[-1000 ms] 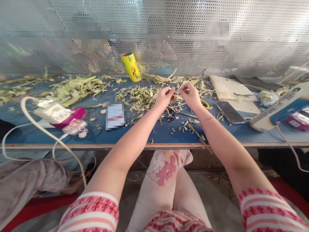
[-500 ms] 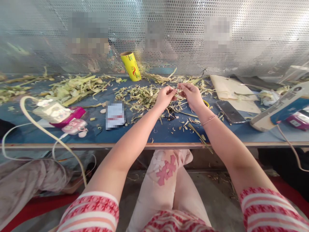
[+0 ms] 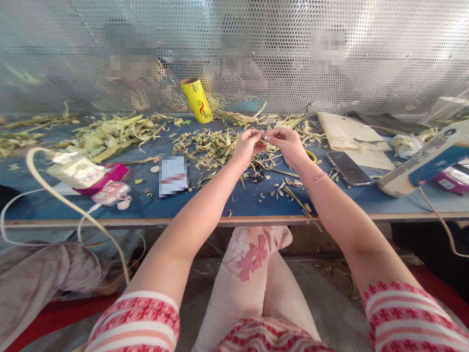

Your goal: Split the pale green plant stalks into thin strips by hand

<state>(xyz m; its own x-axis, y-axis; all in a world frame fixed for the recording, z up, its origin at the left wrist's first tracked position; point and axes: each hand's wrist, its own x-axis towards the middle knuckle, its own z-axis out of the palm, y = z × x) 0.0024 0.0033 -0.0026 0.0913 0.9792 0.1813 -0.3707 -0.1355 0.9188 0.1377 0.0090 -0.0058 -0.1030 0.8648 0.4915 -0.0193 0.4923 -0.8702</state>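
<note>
Above a heap of pale green plant scraps (image 3: pixel 214 145), my hands meet fingertip to fingertip. My left hand (image 3: pixel 249 144) is pinched closed, its fingers curled. Thumb and forefinger of my right hand (image 3: pixel 284 142) are pressed together against the left fingertips. Something tiny and pale may sit between them, too small to name. Thin curled peelings lie below the hands. Close to my right wrist is a yellow ring (image 3: pixel 310 155), partly hidden by the hand.
A yellow cardboard tube (image 3: pixel 198 101) stands tilted at the back. Leafy stalks (image 3: pixel 120 132) lie left, near a pink charm case (image 3: pixel 112 193) and cables. On the right are a phone (image 3: pixel 348 168), brown paper (image 3: pixel 351 131) and a leaning white-and-blue box (image 3: pixel 425 159). A perforated metal screen (image 3: pixel 286 54) borders the table.
My hands have drawn closer together, the right moving slightly left until the fingertips meet. The view has shifted a little.
</note>
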